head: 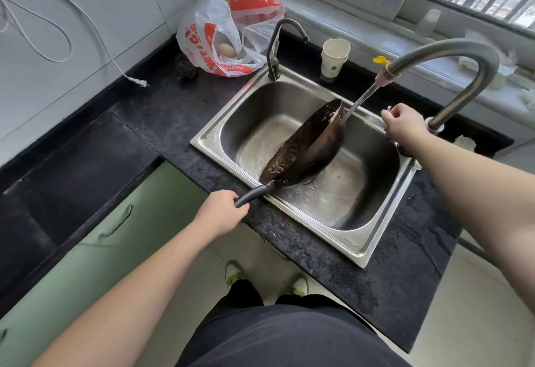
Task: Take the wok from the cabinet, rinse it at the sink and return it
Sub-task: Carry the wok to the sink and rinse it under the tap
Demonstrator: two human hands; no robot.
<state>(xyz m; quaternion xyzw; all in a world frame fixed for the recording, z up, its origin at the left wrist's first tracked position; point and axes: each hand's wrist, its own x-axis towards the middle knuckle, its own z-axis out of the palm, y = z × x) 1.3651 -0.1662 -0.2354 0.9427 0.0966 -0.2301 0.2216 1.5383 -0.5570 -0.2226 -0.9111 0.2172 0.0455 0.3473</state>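
A dark wok (314,142) is tilted steeply on its edge inside the steel sink (359,246), its wet inside turned to the left. My left hand (223,213) is shut on the wok's black handle at the sink's front rim. A stream of water runs from the tall curved faucet (463,56) onto the wok's outer side. My right hand (404,126) is closed around the faucet lever at the sink's back right rim. Water lies on the sink floor.
A red and white plastic bag (225,33) lies on the dark counter behind the sink, beside a small second faucet (275,48). A paper cup (334,58) stands near the window sill. Green cabinet doors (115,221) sit under the counter at left. A white power cord (136,81) rests at back left.
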